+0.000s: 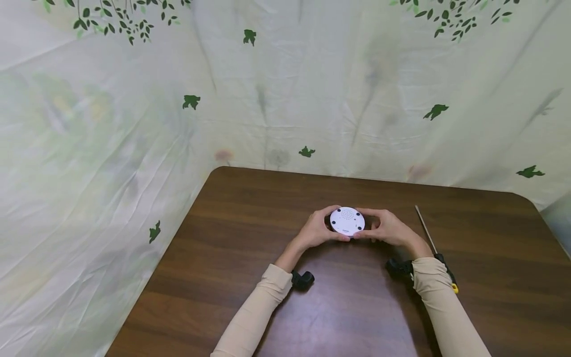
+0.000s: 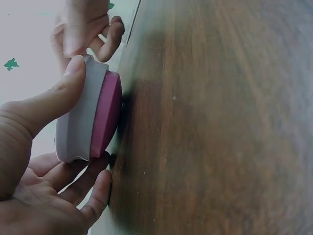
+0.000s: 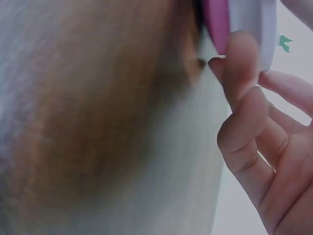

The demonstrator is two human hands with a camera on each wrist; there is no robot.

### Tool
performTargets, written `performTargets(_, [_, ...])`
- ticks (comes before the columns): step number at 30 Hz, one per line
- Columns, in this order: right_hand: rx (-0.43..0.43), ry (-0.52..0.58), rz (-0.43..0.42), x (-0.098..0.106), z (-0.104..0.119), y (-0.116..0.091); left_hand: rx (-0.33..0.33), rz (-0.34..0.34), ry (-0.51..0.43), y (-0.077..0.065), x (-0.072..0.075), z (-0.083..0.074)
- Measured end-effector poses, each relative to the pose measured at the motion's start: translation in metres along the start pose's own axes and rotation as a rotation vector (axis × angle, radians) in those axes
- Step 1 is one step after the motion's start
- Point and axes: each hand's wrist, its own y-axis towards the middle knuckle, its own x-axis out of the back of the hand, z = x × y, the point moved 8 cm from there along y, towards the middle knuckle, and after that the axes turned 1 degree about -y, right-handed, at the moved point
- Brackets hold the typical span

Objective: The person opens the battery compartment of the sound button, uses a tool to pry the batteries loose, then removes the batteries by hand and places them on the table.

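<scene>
Held between both hands just over the brown surface (image 1: 200, 277): a round device (image 1: 347, 221), with a white face turned up, perforated in the middle and marked by four dark spots near the rim, and with a pink part below. Hard to tell whether touching the surface or slightly clear of it. Gripped from one side by the left hand (image 1: 315, 229), with thumb on the white edge and fingers at the opposite side. Pinched from the other side by the right hand (image 1: 388, 228), between thumb and finger, with remaining fingers loosely bent. Lying beside the right forearm, a screwdriver (image 1: 427, 229), with the black and yellow handle partly behind the beige sleeve (image 1: 448, 307). Behind everything, a pale cloth (image 1: 285, 99) with green leaf shapes. At each wrist, something black.
</scene>
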Motion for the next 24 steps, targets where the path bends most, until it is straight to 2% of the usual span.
performTargets(7, [0.092,-0.179,-0.104,0.008,0.029,-0.001,0.006,-0.013,0.005,0.0,0.002,-0.001])
performTargets(12, [0.125,-0.387,-0.175,0.007,0.043,0.0,0.015,-0.012,0.02,0.001,0.002,-0.002])
performTargets(15, [0.127,-0.489,-0.193,0.005,0.048,0.0,0.02,-0.008,0.027,0.001,0.002,-0.002])
performTargets(20, [0.129,-0.588,-0.192,0.001,0.053,0.0,0.041,-0.005,0.04,0.002,0.001,0.0])
performTargets(24, [0.182,-0.688,-0.199,-0.004,0.061,-0.002,0.055,-0.003,0.039,0.002,0.001,0.002])
